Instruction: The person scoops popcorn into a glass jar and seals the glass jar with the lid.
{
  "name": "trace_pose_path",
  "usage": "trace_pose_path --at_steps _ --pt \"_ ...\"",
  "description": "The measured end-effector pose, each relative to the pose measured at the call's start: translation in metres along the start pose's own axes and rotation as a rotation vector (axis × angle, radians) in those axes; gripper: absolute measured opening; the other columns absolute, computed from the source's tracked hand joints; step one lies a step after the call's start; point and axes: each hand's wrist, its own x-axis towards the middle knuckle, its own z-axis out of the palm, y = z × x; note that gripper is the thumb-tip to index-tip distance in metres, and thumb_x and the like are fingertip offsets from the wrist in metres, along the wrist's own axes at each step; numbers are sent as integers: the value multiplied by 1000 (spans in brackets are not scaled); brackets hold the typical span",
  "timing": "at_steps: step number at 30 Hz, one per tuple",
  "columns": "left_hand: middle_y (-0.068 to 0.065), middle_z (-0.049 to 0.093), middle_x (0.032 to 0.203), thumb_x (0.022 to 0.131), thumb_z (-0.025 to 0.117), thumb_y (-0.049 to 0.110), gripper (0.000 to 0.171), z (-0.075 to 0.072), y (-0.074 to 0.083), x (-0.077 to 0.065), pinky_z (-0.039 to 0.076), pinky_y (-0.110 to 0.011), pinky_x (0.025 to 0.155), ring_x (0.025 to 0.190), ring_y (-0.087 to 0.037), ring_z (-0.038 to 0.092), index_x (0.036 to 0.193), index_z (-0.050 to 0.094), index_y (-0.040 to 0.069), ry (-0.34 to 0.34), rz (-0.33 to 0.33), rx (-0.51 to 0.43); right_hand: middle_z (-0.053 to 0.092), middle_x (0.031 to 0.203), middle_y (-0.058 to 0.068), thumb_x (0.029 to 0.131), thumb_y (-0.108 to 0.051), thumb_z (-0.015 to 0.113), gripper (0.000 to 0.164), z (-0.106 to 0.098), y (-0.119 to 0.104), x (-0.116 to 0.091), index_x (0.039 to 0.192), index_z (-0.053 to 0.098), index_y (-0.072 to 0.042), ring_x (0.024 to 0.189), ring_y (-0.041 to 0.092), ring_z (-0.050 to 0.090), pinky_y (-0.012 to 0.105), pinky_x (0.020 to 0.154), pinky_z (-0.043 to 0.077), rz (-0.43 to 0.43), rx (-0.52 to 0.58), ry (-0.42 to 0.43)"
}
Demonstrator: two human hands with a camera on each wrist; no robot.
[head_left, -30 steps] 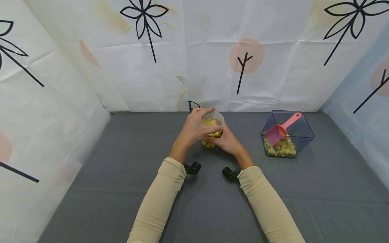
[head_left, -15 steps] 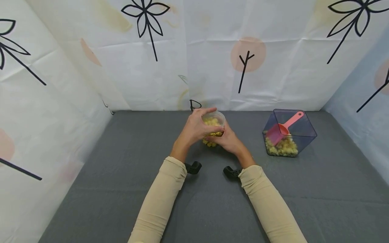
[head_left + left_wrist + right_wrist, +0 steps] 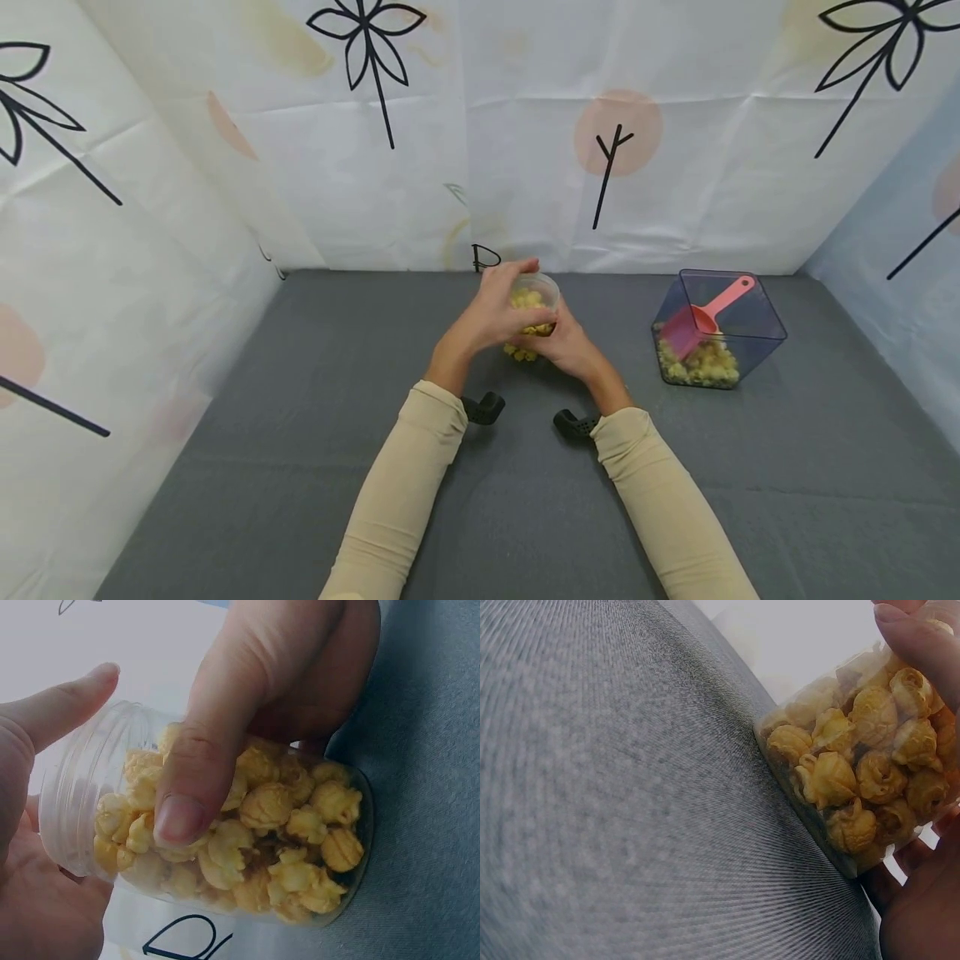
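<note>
Here, jar: mid-surface, popcorn inside, held by both hands.
Left hand: curled round its rim, at 9 o'clock.
Right hand: grips its base, at 5 o'clock.
Bin: at 3 o'clock, well apart.

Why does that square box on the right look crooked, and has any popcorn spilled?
The clear box is tipped onto a corner, with its popcorn and pink scoop slumped low. No popcorn lies on the grey mat. The small jar is held in both hands.

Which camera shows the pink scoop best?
The head view: the pink scoop stands in the clear box, on popcorn. Both wrist views miss it, showing only the popcorn jar and fingers.
</note>
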Motion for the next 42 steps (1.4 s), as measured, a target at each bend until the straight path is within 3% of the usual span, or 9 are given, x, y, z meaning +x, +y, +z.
trace_pose_path --at_steps 9,15,20,25,29,32,35,39,42 --pt "4 50 152 77 88 40 84 2 -10 -7 40 -48 113 140 -21 37 150 50 23 89 -54 -133 46 142 9 90 -8 77 89 8 0 1 157 23 -25 122 21 51 29 98 48 6 3 5" --pt "3 42 159 74 91 45 93 1 -16 -11 40 -52 114 146 -21 37 153 45 29 130 -65 -129 46 143 9 88 -7 79 90 7 -2 0 157 24 -23 122 23 52 31 97 50 36 -4 -27" --pt "4 40 160 74 92 40 102 2 -19 -15 39 -49 117 150 -21 37 158 36 26 151 -41 -229 40 153 16 91 -9 77 90 -5 -6 -5 160 19 -14 136 34 49 43 104 49 98 -35 -35" --pt "3 39 162 82 88 28 105 2 -30 -20 27 -43 127 154 -18 31 163 22 21 174 -8 -361 30 163 22 95 -19 74 90 -22 -15 -10 162 16 -7 152 40 32 58 121 33 30 -32 27" --pt "1 34 165 78 87 46 111 3 -41 -22 21 -43 129 156 -17 26 163 20 20 150 -10 -385 32 162 23 95 -26 74 89 -29 -26 -13 162 19 -4 154 39 28 57 124 26 -28 -11 68" --pt "-1 29 167 73 86 55 117 6 -48 -22 20 -43 130 158 -18 22 163 20 18 118 -38 -378 33 163 22 96 -23 73 86 -29 -34 -13 161 21 -5 155 35 28 54 126 26 -45 -27 85" --pt "-3 25 168 78 88 41 113 12 -52 -22 20 -45 130 158 -20 21 163 18 16 91 -79 -379 33 164 19 96 -16 72 81 -27 -43 -12 161 24 -7 156 31 28 51 126 27 -49 -88 105" --pt "-6 31 161 79 90 20 109 21 -52 -18 36 -50 121 149 -26 37 162 19 19 63 -112 -432 34 163 16 96 -13 72 80 -25 -57 -12 161 25 -8 156 30 28 53 126 26 -61 -210 130" --pt "-6 43 149 76 92 20 107 27 -51 -15 50 -47 106 132 -27 52 159 24 21 59 -108 -463 35 162 16 94 -17 76 83 -21 -68 -12 160 27 -8 154 31 30 54 126 25 -74 -305 149"
